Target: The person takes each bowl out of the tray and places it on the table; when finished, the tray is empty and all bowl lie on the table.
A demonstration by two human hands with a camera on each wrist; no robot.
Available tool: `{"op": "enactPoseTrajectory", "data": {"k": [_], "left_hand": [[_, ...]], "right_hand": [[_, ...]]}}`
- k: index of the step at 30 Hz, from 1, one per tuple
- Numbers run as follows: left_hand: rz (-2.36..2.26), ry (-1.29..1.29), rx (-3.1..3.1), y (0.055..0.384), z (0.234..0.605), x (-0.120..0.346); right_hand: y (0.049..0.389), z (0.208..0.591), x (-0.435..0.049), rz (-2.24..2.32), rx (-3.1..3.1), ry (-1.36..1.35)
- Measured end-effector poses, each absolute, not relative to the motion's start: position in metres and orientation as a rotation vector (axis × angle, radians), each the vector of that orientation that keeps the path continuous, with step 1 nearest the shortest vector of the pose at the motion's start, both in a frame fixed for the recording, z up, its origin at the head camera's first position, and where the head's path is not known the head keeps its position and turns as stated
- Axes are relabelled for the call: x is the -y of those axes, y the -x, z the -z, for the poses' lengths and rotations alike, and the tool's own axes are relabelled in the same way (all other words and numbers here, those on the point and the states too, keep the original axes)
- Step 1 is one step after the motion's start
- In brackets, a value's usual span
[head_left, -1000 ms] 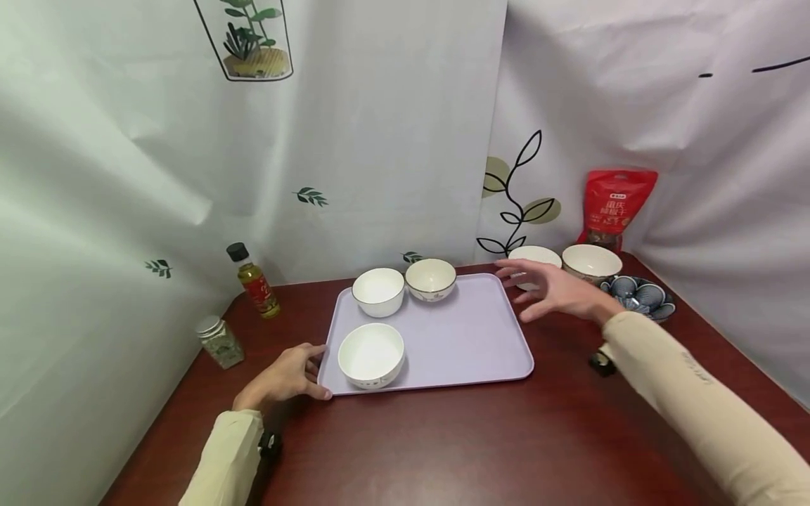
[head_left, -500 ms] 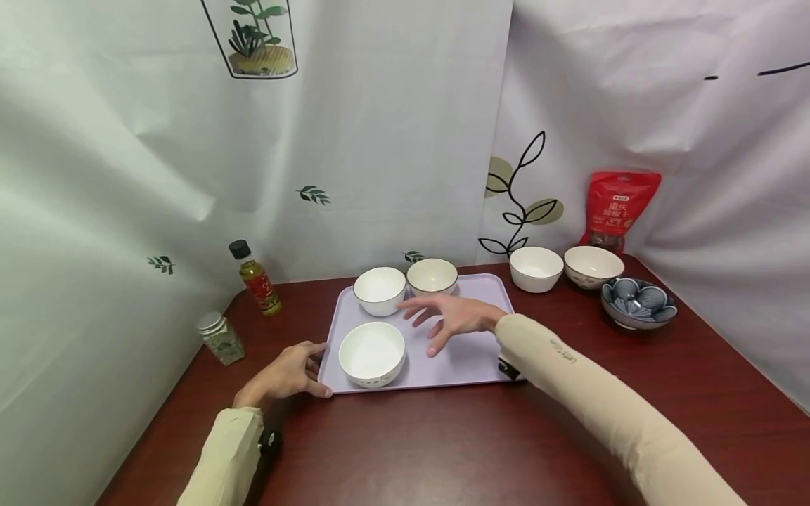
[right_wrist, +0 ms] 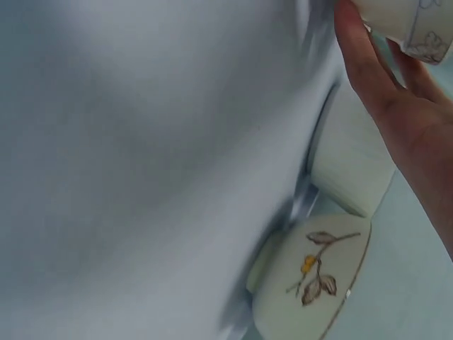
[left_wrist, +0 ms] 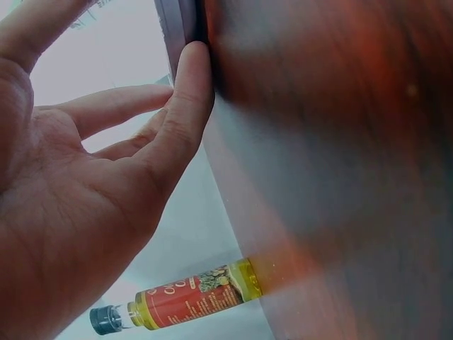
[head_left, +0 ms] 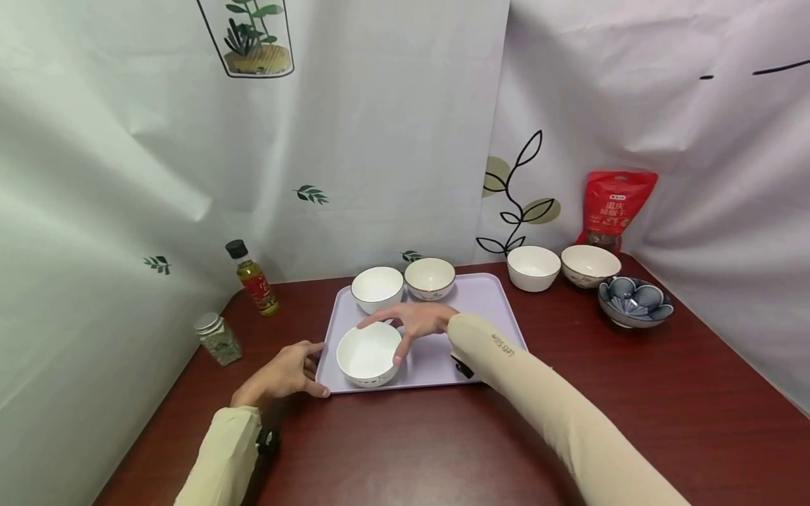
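A pale lilac tray (head_left: 468, 323) lies on the dark red table with three white bowls on it. My left hand (head_left: 286, 372) is at the tray's left front corner, its fairly straight fingers touching the edge; the left wrist view shows a fingertip on the tray's rim (left_wrist: 175, 32). My right hand (head_left: 420, 318) reaches around the front bowl (head_left: 367, 355), fingers at its back rim and thumb on its right side. The right wrist view has this bowl (right_wrist: 400, 18) at the top right, fingers against its wall. Behind stand a plain white bowl (head_left: 377, 287) and a patterned bowl (head_left: 430, 276).
At the back right are a white bowl (head_left: 534, 267), another bowl (head_left: 590, 263), a blue bowl of small patterned dishes (head_left: 635, 302) and a red packet (head_left: 616, 204). On the left stand an oil bottle (head_left: 256, 284) and a spice jar (head_left: 218, 339). Fabric walls enclose the table.
My right hand has swept left from beside the tray's right edge, across the tray, to the front bowl, its fingers coming around the rim. The left hand has stayed at the corner.
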State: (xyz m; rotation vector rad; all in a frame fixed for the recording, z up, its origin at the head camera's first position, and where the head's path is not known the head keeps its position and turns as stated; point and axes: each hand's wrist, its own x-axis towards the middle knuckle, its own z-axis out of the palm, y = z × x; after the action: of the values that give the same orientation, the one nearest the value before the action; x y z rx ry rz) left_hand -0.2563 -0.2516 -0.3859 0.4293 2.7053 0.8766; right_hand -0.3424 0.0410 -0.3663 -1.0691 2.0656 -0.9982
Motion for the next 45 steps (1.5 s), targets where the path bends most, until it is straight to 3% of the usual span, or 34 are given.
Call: {"op": "enactPoseTrajectory", "data": {"k": [12, 21, 45], "left_hand": [[-0.885, -0.431, -2.704, 0.256, 0.387, 0.252], [-0.882, -0.456, -2.707, 0.256, 0.384, 0.252], [-0.872, -0.463, -2.706, 0.256, 0.385, 0.252]], "right_hand": [[0.347, 0.372, -0.036, 0.957, -2.045, 0.980], [0.347, 0.373, -0.035, 1.014, -1.972, 1.091], [0.336, 0.376, -0.025, 1.035, -2.014, 1.051]]}}
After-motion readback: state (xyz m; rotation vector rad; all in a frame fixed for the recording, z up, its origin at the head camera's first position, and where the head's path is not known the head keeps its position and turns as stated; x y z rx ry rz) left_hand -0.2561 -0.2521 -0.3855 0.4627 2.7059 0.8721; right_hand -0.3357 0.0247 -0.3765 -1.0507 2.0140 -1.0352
